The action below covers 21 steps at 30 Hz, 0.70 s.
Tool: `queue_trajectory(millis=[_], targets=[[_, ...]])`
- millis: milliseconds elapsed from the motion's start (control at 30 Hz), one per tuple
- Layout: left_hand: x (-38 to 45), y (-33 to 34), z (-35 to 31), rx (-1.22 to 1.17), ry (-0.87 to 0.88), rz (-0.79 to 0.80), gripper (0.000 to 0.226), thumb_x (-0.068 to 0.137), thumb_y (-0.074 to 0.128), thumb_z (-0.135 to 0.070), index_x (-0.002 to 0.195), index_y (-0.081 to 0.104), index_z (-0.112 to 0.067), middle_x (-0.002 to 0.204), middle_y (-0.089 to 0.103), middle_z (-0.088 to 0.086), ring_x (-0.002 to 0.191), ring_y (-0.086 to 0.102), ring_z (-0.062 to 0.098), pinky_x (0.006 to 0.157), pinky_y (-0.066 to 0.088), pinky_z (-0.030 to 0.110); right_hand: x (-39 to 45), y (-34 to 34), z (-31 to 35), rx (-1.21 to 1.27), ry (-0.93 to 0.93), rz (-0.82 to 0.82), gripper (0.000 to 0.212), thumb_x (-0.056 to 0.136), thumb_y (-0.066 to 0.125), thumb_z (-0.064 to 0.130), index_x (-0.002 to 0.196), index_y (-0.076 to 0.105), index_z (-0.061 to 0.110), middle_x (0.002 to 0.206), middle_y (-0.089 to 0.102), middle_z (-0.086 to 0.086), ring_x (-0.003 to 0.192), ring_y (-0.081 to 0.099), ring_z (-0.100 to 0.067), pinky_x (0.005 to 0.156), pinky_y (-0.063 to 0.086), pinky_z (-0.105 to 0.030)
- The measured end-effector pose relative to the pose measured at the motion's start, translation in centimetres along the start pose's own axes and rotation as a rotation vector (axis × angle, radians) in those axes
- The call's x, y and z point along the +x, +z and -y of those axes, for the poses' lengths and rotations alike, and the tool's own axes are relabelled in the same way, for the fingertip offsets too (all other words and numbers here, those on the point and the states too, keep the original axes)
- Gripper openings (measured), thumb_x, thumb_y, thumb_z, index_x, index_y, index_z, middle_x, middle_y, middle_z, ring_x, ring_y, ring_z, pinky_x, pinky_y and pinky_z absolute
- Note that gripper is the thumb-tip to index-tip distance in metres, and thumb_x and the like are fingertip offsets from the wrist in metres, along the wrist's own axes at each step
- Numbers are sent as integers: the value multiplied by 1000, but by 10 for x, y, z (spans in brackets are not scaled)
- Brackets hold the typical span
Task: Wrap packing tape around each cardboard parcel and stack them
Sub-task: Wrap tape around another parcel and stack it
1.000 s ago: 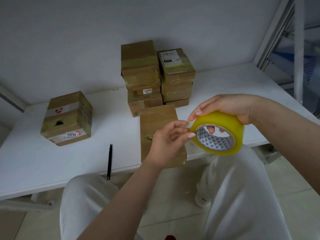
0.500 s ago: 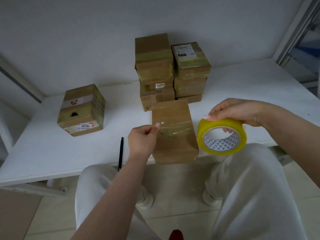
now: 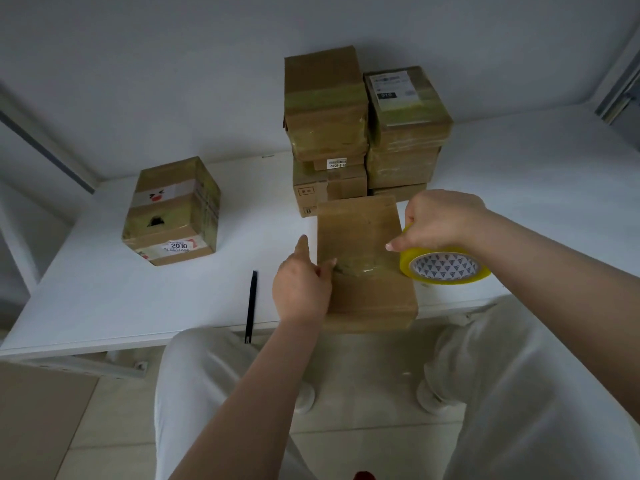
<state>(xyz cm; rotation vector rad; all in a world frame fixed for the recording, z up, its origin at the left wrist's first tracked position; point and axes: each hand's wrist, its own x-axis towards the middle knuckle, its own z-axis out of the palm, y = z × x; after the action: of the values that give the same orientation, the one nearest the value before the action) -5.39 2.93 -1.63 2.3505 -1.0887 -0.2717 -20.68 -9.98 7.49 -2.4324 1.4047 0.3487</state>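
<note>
- Nearest the camera, pale trousers (image 3: 214,403) and both forearms are seen, with a small red object at the bottom edge cut off and not identifiable
- At the table's (image 3: 104,299) front edge, the parcel (image 3: 367,292) being wrapped is seen lying flat, its near end overhanging slightly; half a second ago the tape end was held in the air above it, and now it has been brought down onto the parcel's left edge
- The left hand (image 3: 301,289) is pressed against that left edge, the thumb pinning the tape end on top and the index finger laid straight along the side; the other fingers are hidden behind the hand
- The right hand (image 3: 440,220) is curled over the yellow tape roll (image 3: 446,268), which has been lowered to the parcel's right edge, so a clear strip is judged to span the top; the first band appears begun, not closed
- The clear strip itself is hard to make out, only a glossy patch being visible
- A black pen (image 3: 251,306) lies left of the parcel
- Farther back, a lone box (image 3: 173,213) marked 2010 stands at left, and a stack of taped parcels (image 3: 363,133) stands against the wall; its lowest boxes are partly hidden
</note>
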Motion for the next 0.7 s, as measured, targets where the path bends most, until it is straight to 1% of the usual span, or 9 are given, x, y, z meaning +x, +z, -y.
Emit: queue_trajectory(millis=[167, 267, 333, 367, 433, 467, 500, 567, 700], targets=[[3, 3, 5, 223, -8, -4, 68, 90, 54, -59, 141, 35, -18, 121, 61, 4, 114, 55, 25, 83, 49, 36, 7, -3, 6, -59, 22, 45, 44, 79, 65, 63, 72, 54, 21, 75, 57, 4, 67, 52, -14, 68, 40, -32], [5, -4, 10, 218, -67, -44, 57, 95, 53, -48, 138, 36, -15, 134, 48, 9, 121, 48, 26, 91, 47, 36, 8, -3, 8, -61, 25, 68, 44, 79, 65, 63, 71, 52, 21, 75, 56, 3, 67, 51, -14, 69, 41, -32], [3, -3, 7, 152, 117, -115, 52, 99, 44, -42, 143, 37, -14, 142, 44, 9, 132, 39, 26, 100, 43, 37, 8, -2, 9, -73, 25, 77, 45, 80, 64, 63, 71, 53, 21, 74, 56, 3, 69, 52, -15, 69, 40, -32], [2, 0, 1, 128, 273, -76, 58, 100, 35, -46, 147, 33, -13, 149, 38, 9, 141, 29, 27, 108, 35, 39, 9, -2, 9, -76, 22, 84, 44, 81, 63, 63, 72, 54, 21, 75, 56, 3, 71, 53, -15, 69, 40, -32], [-4, 11, -12, 178, 530, 194, 75, 94, 12, -60, 156, 11, -18, 163, 9, 2, 151, -4, 23, 119, 5, 46, 12, -2, 7, -50, 14, 116, 42, 82, 61, 62, 78, 60, 20, 80, 60, 3, 77, 57, -17, 72, 43, -32], [-7, 18, -16, 259, 582, 339, 80, 89, 4, -67, 156, -2, -22, 164, -6, -2, 149, -17, 20, 120, -4, 49, 15, -3, 5, -28, 7, 137, 41, 82, 60, 61, 85, 64, 20, 85, 63, 2, 82, 59, -18, 76, 47, -33], [-8, 24, -16, 352, 592, 434, 84, 85, -2, -73, 154, -12, -27, 162, -16, -3, 147, -24, 20, 119, -8, 51, 17, -2, 3, -6, -5, 156, 41, 82, 61, 60, 92, 68, 20, 91, 65, 2, 87, 61, -19, 82, 50, -36], [-7, 34, -13, 472, 569, 472, 88, 76, -7, -78, 150, -22, -33, 160, -25, -3, 145, -27, 23, 119, -10, 53, 18, 0, -2, 2, -15, 178, 40, 83, 61, 57, 97, 68, 20, 98, 67, 1, 93, 61, -19, 87, 51, -40], [-6, 35, -11, 526, 568, 477, 88, 78, 2, -81, 149, -23, -36, 159, -27, -1, 145, -27, 25, 117, -10, 54, 12, 16, -14, -210, 63, 204, 37, 87, 55, 59, 103, 63, 27, 99, 62, 6, 96, 58, -19, 78, 45, -32]])
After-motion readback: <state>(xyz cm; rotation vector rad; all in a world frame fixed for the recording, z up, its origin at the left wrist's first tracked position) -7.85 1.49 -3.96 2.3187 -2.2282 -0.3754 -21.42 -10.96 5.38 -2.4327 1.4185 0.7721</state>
